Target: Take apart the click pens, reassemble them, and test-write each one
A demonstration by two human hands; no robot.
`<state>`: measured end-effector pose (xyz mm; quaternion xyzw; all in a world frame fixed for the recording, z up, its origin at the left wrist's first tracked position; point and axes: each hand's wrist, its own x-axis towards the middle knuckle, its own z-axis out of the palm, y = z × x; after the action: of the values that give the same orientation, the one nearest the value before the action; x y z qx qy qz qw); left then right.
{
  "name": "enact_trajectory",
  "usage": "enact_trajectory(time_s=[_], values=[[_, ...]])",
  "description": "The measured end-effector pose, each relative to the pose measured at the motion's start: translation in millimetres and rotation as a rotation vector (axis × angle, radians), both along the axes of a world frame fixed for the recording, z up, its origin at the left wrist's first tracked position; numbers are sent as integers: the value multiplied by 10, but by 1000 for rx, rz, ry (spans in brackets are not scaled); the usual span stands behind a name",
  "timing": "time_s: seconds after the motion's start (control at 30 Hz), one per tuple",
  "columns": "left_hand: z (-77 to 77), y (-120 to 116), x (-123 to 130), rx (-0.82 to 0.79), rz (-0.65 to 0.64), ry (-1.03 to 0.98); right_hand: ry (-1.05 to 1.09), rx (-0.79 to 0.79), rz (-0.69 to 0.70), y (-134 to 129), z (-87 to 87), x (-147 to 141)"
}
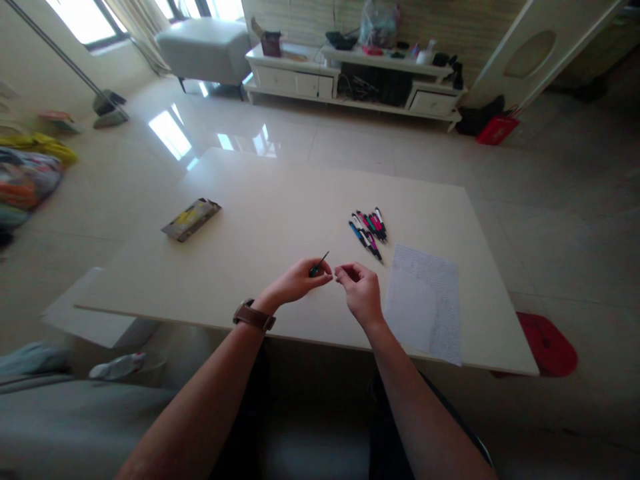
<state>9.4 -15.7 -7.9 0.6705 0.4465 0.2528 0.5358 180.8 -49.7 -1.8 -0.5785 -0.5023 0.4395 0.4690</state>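
Observation:
Near the front edge of the white table (280,200), my left hand (304,277) is closed around a small dark green and black object (314,271), from which a thin dark tip sticks up. Close to its fingertips, my right hand (359,287) has thumb and fingers pinched together; anything between them is too small to make out. Beyond my right hand lies a group of several colourful pens (370,230). Sheets of paper with writing (425,300) lie to the right of that hand.
A grey and yellow box (192,220) rests on the table's left part. A red stool (547,343) stands by the right table edge. Across the floor are a white cabinet (295,81) and a grey ottoman (205,53).

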Motion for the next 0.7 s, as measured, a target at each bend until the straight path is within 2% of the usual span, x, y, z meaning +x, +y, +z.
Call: enact_trajectory(time_s=[0.13, 0.23, 0.47, 0.7], values=[[-3, -34, -26, 207, 27, 246, 174, 27, -107, 50, 20, 66], [42, -55, -20, 334, -15, 315, 252, 33, -131, 84, 3, 112], [90, -80, -4, 380, -76, 366, 275, 36, -126, 95, -21, 98], [79, -98, 12, 399, -79, 383, 231, 41, -74, 51, -41, 26]])
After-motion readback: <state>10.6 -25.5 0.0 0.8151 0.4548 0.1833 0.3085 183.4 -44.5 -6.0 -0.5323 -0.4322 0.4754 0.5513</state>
